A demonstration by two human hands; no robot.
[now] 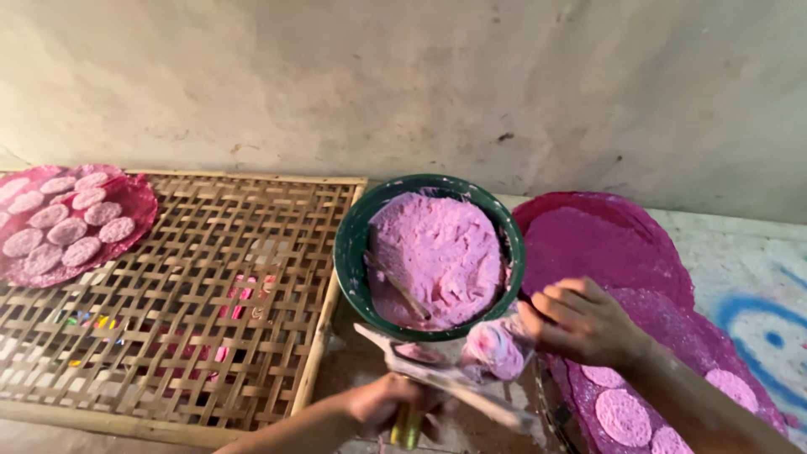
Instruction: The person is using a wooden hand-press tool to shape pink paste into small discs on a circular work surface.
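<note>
A dark green bowl (351,244) stands at the centre, heaped with pink dough (437,252); a thin stick (402,290) leans in it. Just in front of the bowl my left hand (382,402) grips the yellowish handle (408,427) of a flat metal tool (445,378) smeared with pink. My right hand (580,324) is closed on a lump of pink dough (496,349) over that tool. Below my right arm lie flat pink discs (622,414) on a pink round sheet (664,315).
A woven bamboo tray (218,277) fills the left. On its far left corner a pink round sheet (139,202) carries several pink discs (67,231). Another pink sheet (601,240) lies right of the bowl. A plastered wall (420,84) stands behind.
</note>
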